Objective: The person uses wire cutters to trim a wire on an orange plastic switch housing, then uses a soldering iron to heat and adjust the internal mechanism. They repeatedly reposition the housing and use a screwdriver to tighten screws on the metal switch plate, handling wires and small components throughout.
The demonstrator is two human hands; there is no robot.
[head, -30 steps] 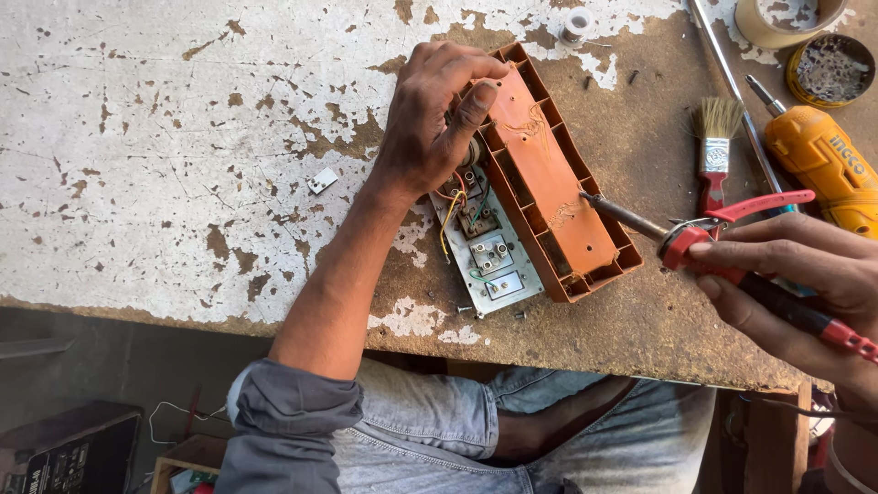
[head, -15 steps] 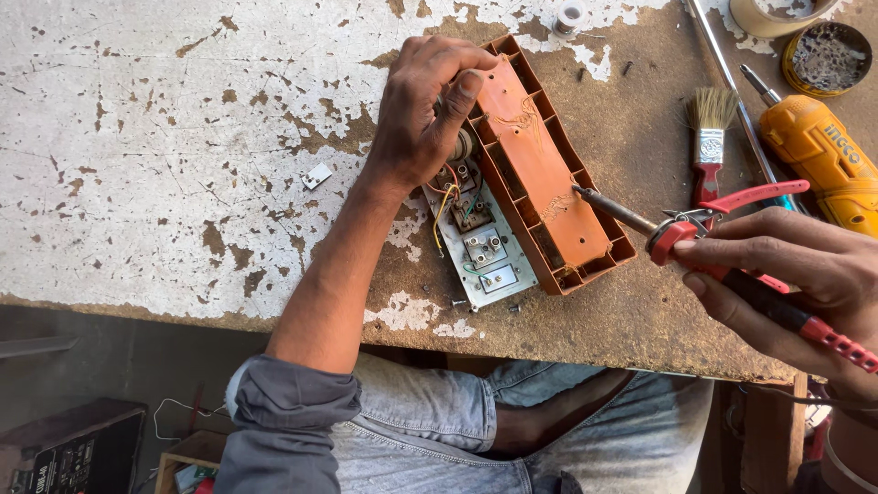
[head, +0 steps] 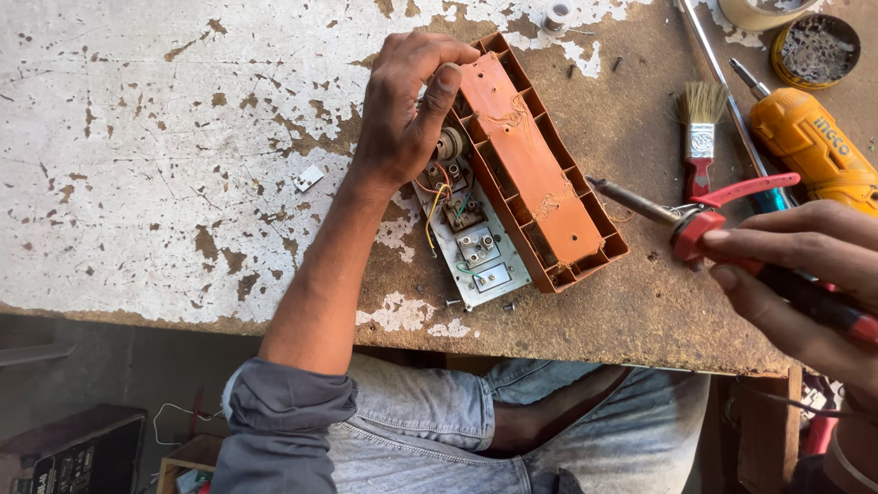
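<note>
At a worn workbench (head: pixel 137 137), the left hand (head: pixel 402 105) grips the far end of an opened orange switch box (head: pixel 540 174); the right hand (head: pixel 796 274), to its right, holds a soldering iron (head: pixel 677 220), tip just beside the box.

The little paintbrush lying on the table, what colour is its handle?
Red. The small paintbrush has a red handle, silver metal band and tan bristles, seen best in the head view.

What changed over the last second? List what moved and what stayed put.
The right hand drew the soldering iron back a little: its tip, which lay at the orange casing, now stands just off the casing's right edge. Nothing was taken up or let go. The left hand keeps its grip on the casing's top end, and the switch plate, brush and yellow power tool lie as before.
</note>
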